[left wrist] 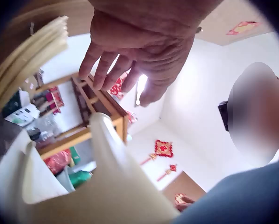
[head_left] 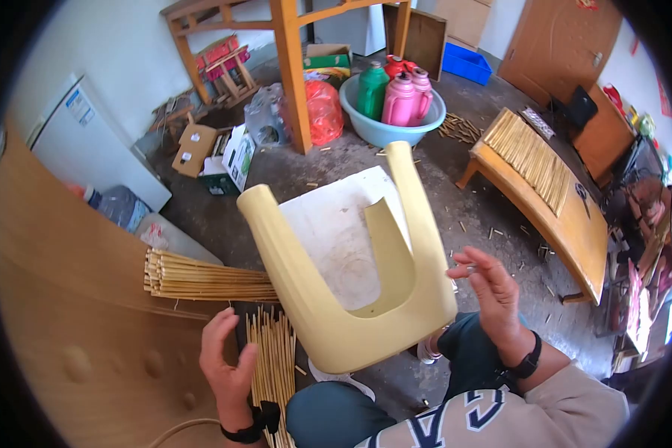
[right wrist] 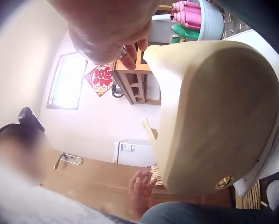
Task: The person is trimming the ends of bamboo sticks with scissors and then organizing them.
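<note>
A cream moulded plastic stool-like piece [head_left: 351, 336], with a U-shaped gap and two blunt legs pointing away from me, lies over a white board [head_left: 321, 224] in front of my knees. My left hand [head_left: 228, 366] hovers off its left side, fingers spread and palm empty. To the right, my right hand [head_left: 493, 295] is raised with loosely bent fingers, its fingertips close to the piece's right edge. The left wrist view shows the left hand [left wrist: 139, 46] above one leg of the piece [left wrist: 106, 140]. In the right wrist view a small gold disc [right wrist: 224, 182] shows on its lower edge.
Bundled thin sticks [head_left: 201, 276] lie at the left, with more sticks [head_left: 272, 366] beside my left knee. At right stands a low wooden table [head_left: 575, 231] carrying a row of sticks [head_left: 526, 160] and scissors [head_left: 582, 196]. A blue basin [head_left: 388, 134] holds thermoses behind. Stick offcuts litter the floor.
</note>
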Demonstrator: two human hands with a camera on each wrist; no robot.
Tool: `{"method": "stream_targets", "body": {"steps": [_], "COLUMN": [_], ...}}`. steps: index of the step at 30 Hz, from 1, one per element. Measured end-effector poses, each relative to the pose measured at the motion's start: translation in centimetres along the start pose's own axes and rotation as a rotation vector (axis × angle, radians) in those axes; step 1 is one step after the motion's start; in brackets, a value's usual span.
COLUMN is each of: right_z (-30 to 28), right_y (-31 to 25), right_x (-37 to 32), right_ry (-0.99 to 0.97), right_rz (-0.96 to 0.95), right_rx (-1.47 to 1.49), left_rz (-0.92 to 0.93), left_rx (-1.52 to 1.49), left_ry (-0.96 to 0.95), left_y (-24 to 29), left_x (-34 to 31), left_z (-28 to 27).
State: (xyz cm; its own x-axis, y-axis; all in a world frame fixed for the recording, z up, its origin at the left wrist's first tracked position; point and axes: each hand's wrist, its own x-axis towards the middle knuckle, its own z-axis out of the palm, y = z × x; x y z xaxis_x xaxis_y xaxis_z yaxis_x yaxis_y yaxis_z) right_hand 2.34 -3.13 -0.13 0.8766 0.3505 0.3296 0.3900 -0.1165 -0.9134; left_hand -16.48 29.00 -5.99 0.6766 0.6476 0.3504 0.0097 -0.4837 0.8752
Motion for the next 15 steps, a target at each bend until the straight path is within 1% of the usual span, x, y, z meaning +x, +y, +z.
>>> {"method": "stream_targets", "body": {"steps": [1,3,4,5,6,7,8,9,11,12,14,15], "right_z": [-0.3,-0.8,-1.4,-1.9,-2.0,-2.2,-2.5,-2.8,-3.4,-3.8,-4.4,-4.8], "right_y": [-0.2,-0.3,0.0,-0.1,-0.3,-0.4,0.1,-0.1,-0.5,-0.4,-0.2,-0.1], "right_x": [-0.1,-0.3,-0.4,-0.6,-0.7,-1.0,-1.1,-1.3,-1.3,-1.4,-1.4,-1.4], "right_ry": [0.021,-0.038,-0.054,-0.051,-0.034,-0.015,-0.006,0.001,0.015,0.023,0.047,0.051], "right_rz": [-0.007,0.003,-0.034,-0.027,0.007,0.043,0.004,0.011,0.045,0.083,0.097,0.123], "right_rx": [0.006,0.074,-0.006,0.008,0.138,0.269,0.285,0.298,0.39,0.387,0.423,0.45], "left_rz": [0.021,0.347,0.352,0.352,0.348,0.384,0.423,0.422,0.499,0.515,0.43,0.452], "left_rx": [0.0,0.253,0.279,0.309,0.324,0.397,0.469,0.481,0.656,0.666,0.778,0.785], "left_ry": [-0.01,-0.43,-0.552,-0.675,-0.683,-0.787,-0.892,-0.903,-1.004,-1.01,-1.118,-1.114], "left_y": [2.7,7.7,9.9,11.8,12.9,13.5,13.7,13.3,12.3,12.2,12.5,12.7], "left_x": [0.9,2.5,2.9,3.1,3.1,3.1,2.8,2.3,1.7,1.5,1.0,0.8], "left_z": [0.2,1.4,2.6,4.0,5.5,7.2,8.6,10.0,12.7,13.5,14.8,15.3]}}
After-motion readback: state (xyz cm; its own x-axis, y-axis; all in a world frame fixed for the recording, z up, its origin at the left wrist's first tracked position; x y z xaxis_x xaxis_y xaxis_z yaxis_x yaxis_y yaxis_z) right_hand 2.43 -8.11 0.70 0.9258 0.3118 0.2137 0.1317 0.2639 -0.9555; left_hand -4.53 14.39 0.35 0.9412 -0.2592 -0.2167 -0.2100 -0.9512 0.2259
